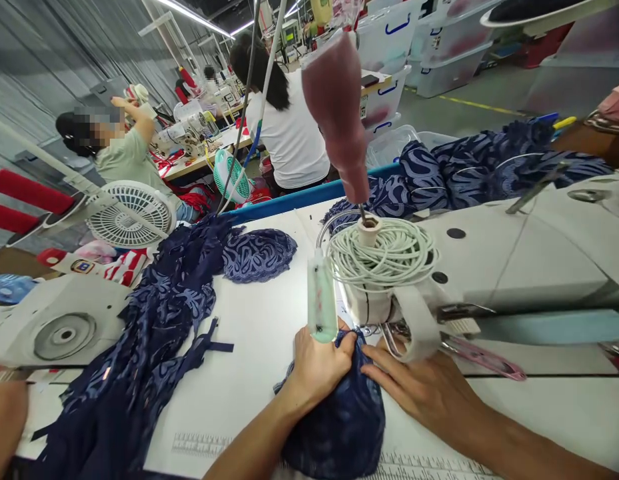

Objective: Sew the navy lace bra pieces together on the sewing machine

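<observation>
A piece of dark blue patterned fabric point(342, 420) lies bunched on the white sewing table point(259, 320), under the head of a white sewing machine point(514, 260). My left hand point(319, 363) grips the fabric's left edge, its fingers curled into the cloth just below the needle area. My right hand point(424, 387) rests flat on the fabric's right side with fingers stretched towards the presser foot, partly hidden behind the machine's white guard. A coil of white cord point(384, 253) sits on top of the machine head.
A long heap of the same blue fabric point(154, 333) runs down the table's left side, with more point(489, 167) piled behind the machine. A small white fan point(129, 213) stands at the left. Two people sit at sewing stations beyond. Clear plastic bins point(439, 60) stand at the back right.
</observation>
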`<state>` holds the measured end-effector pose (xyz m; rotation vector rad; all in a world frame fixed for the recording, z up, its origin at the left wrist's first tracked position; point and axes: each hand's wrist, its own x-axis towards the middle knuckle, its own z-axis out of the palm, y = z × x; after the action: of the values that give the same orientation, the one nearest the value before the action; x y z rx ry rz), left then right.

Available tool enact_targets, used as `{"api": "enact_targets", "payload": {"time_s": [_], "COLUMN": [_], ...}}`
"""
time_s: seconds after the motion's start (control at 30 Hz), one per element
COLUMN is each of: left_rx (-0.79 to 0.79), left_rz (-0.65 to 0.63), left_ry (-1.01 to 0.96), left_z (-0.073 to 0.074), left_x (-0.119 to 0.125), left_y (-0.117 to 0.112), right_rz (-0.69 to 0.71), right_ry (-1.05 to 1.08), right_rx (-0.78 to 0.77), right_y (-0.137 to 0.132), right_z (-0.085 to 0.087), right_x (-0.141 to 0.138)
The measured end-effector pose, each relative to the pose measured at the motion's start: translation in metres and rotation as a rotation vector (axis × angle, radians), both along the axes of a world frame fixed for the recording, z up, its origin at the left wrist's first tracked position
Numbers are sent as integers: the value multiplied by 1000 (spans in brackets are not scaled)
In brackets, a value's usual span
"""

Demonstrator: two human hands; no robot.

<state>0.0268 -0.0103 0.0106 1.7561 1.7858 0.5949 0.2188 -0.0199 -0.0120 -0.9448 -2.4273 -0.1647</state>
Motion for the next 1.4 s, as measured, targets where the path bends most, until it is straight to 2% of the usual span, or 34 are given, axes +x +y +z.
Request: {"api": "enact_targets", "payload": {"time_s": [0.1, 0.27, 0.37, 0.7, 0.83, 0.97, 1.1, 1.4], "left_rx": [-18, -20, -12, -38, 8, 67, 102, 80], "left_rz": [-6, 15, 20, 25, -49, -95, -91, -30], "left_ry": [-20, -62, -70, -61, -30, -16, -55, -139], "left_z": [4, 10, 13, 8, 6, 3, -3, -10], "left_x": [1, 3, 4, -1, -2, -4, -6, -8], "left_y": [0, 0, -1, 0, -1, 0, 6, 10], "right_rz": [-46, -89, -90, -90, -93, -86, -71, -63], "right_ry": [17, -16, -20, -12, -72, -90, -102, -39], "right_rx": [31, -11, -25, -42, -30, 0, 5, -40], "right_y": [-4, -9, -10, -5, -6, -5, -3, 0], "right_z": [-7, -26, -31, -27, -29, -23, -18, -25], "right_x": [-3, -2, 0, -4, -2, 0, 1, 2]}}
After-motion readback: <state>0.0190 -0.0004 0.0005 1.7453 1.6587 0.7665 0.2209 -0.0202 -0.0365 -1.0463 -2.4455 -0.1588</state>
